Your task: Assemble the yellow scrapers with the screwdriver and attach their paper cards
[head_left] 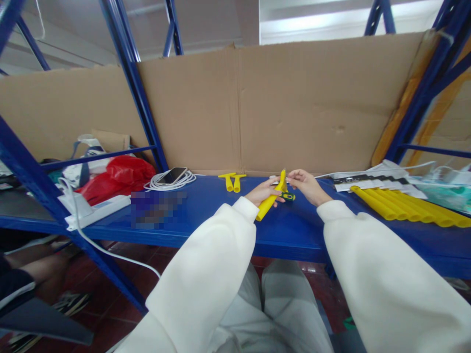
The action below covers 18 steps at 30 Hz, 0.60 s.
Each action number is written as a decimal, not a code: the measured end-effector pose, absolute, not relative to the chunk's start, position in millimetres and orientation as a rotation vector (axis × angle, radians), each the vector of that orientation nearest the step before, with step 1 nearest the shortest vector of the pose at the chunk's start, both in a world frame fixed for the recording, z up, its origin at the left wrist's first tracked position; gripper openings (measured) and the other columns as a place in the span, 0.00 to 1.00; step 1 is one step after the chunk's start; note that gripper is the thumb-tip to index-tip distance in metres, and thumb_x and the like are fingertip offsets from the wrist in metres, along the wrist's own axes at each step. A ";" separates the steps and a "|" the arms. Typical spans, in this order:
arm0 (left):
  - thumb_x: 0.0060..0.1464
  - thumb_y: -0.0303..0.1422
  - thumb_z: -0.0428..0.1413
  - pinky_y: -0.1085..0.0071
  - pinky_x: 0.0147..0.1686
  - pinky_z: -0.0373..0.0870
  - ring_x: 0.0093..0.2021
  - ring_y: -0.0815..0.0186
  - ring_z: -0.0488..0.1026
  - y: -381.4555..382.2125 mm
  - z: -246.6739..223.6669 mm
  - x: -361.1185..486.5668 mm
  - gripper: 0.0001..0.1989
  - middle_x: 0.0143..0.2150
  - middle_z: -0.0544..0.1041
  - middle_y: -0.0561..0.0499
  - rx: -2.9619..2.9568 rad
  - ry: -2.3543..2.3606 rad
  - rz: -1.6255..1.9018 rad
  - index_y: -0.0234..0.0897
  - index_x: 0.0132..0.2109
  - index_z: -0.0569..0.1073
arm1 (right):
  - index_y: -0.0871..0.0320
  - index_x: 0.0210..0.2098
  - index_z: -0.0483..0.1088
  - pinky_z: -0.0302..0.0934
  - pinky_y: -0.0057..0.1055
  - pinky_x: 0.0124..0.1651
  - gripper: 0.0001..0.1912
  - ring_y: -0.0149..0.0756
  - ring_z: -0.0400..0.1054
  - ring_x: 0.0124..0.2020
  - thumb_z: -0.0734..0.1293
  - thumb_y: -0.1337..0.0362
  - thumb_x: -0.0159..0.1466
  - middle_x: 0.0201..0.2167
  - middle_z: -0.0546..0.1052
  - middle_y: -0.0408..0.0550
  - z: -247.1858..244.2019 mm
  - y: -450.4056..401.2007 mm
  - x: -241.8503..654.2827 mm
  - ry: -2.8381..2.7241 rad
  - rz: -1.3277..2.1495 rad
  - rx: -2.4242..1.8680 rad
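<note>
My left hand [263, 192] is wrapped round a yellow T-shaped tool [265, 208], its tubular handle pointing down toward me and its narrower head up. Close to that head, my right hand [306, 184] has thumb and fingers pinched together. Whatever sits between them is too small to make out. Just below the fingers, a green and black handle [289, 196] shows on the blue shelf, partly hidden by my left hand. Farther back stand two more yellow T-shaped tools [229, 182], side by side with round handle ends toward me.
Several yellow tubes [401, 206] lie in a row at right, beside black-and-white packets [375, 181]. At left are a phone [172, 175] on a coiled white cable [156, 182], a power strip [101, 211] and a red bag [119, 177]. Cardboard [294, 108] walls the back; a person's legs [40, 274] show lower left.
</note>
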<state>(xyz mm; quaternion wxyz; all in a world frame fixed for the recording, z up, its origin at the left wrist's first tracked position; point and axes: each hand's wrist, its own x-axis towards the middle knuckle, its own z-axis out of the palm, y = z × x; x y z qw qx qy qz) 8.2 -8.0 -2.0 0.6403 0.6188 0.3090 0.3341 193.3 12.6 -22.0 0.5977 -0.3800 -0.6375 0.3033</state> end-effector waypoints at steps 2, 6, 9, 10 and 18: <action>0.51 0.16 0.52 0.78 0.18 0.67 0.25 0.71 0.76 -9.7 -1.1 8.1 0.40 0.53 0.75 0.42 1.425 0.703 0.755 0.41 0.69 0.56 | 0.56 0.29 0.66 0.61 0.28 0.30 0.20 0.30 0.65 0.28 0.77 0.54 0.45 0.28 0.74 0.42 -22.3 13.2 193.2 -1.485 0.698 -0.881; 0.51 0.17 0.53 0.79 0.18 0.68 0.25 0.72 0.76 -10.0 -0.9 7.7 0.40 0.53 0.74 0.42 1.447 0.700 0.744 0.42 0.69 0.56 | 0.55 0.29 0.65 0.60 0.29 0.31 0.21 0.30 0.65 0.28 0.77 0.53 0.45 0.28 0.73 0.42 -22.6 13.7 193.0 -1.482 0.679 -0.875; 0.51 0.17 0.53 0.78 0.19 0.68 0.26 0.71 0.76 -8.6 -1.6 7.5 0.40 0.54 0.74 0.41 1.457 0.692 0.742 0.42 0.69 0.56 | 0.55 0.28 0.65 0.61 0.30 0.32 0.21 0.30 0.64 0.28 0.76 0.52 0.46 0.27 0.72 0.42 -22.3 13.3 192.1 -1.484 0.667 -0.863; 0.51 0.18 0.53 0.78 0.19 0.68 0.26 0.71 0.76 -8.2 -1.8 7.5 0.40 0.55 0.74 0.41 1.458 0.689 0.743 0.42 0.69 0.56 | 0.55 0.28 0.64 0.61 0.30 0.33 0.21 0.30 0.64 0.28 0.76 0.52 0.46 0.27 0.72 0.42 -22.2 13.2 191.7 -1.485 0.660 -0.860; 0.50 0.18 0.54 0.79 0.18 0.68 0.25 0.71 0.76 -7.8 -2.9 7.5 0.39 0.52 0.75 0.42 1.443 0.657 0.746 0.43 0.68 0.58 | 0.55 0.29 0.63 0.62 0.32 0.36 0.23 0.32 0.64 0.31 0.74 0.48 0.46 0.28 0.70 0.41 -23.6 13.0 187.2 -1.492 0.604 -0.907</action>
